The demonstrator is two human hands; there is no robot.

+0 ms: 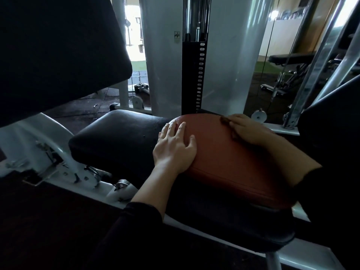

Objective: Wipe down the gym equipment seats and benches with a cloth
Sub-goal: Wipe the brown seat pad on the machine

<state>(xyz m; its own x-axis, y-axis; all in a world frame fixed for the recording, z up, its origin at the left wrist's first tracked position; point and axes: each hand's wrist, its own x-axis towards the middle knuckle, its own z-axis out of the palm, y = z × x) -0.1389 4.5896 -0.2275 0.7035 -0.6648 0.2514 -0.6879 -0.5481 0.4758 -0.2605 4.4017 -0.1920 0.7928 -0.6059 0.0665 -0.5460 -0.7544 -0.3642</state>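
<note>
Two hands on a reddish-brown pad [229,152].
Left hand [175,147] lies flat, fingers spread; right hand [247,131] presses a dark cloth [229,127] under its fingertips. Black seat [116,137] beyond looks unwiped.

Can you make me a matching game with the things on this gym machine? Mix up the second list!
Things:
1. reddish-brown padded seat cushion
2. black padded seat
3. left hand
4. small dark brown cloth

Descriptions:
A. lies flat, fingers spread, on the near edge of the cushion
B. tucked under the right hand
C. under both hands
D. bare, left of the cushion

Pairs: 1-C, 2-D, 3-A, 4-B
</note>
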